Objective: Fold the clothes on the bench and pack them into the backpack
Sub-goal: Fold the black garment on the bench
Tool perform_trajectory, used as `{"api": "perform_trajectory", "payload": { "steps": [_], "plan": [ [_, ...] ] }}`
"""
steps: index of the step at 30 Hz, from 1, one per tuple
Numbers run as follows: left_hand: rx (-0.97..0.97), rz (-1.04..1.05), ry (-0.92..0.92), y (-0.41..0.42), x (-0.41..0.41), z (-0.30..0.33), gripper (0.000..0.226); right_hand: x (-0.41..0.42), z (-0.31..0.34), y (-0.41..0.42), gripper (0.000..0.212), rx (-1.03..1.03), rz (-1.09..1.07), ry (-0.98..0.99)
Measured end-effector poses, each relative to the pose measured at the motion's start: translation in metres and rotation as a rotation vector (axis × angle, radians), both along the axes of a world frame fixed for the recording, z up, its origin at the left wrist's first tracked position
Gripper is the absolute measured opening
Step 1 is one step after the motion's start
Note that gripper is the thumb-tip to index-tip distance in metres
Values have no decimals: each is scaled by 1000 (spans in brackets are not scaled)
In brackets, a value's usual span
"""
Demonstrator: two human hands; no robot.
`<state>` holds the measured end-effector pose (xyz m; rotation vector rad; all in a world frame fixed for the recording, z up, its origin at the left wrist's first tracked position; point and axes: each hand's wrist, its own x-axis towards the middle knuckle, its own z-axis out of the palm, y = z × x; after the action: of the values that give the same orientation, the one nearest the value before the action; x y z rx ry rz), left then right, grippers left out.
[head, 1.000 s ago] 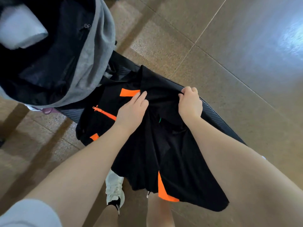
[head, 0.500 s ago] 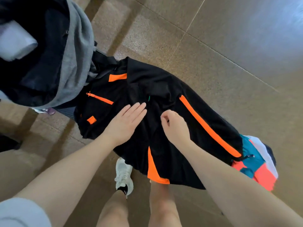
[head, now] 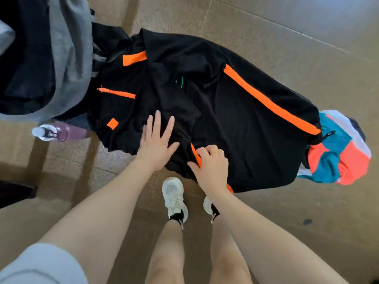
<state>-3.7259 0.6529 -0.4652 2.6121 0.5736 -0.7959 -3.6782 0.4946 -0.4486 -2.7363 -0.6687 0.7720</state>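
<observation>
Pinning and gathering a black jacket (head: 235, 124) for a fold on the bench.
Left hand (head: 155, 146) lay flat, fingers spread, seemingly to hold the limp, creased cloth in place, while the right hand (head: 212, 167) pinched the near edge by an orange stripe (head: 268, 100). The grey backpack (head: 61, 64) gaped open beside it; a slick colour-block garment (head: 340, 152) waited at the far end.

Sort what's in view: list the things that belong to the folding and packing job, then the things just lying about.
Part of the job:
black jacket with orange stripes
colourful garment
grey backpack
left hand, pressing the jacket flat
right hand, pinching its hem

Just lying about:
purple water bottle
</observation>
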Motion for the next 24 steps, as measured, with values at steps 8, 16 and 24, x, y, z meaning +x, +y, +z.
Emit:
{"api": "perform_trajectory", "payload": {
  "steps": [8,16,24],
  "plan": [
    [8,239,-161,-22,6,-5,77,50,5,-9,11,289,-322,275],
    [-96,-245,-217,-70,11,-9,66,61,6,-45,25,275,-394,527],
    [-23,-105,-133,-83,23,-4,80,56,26,-92,12,109,-380,824]
  ]
}}
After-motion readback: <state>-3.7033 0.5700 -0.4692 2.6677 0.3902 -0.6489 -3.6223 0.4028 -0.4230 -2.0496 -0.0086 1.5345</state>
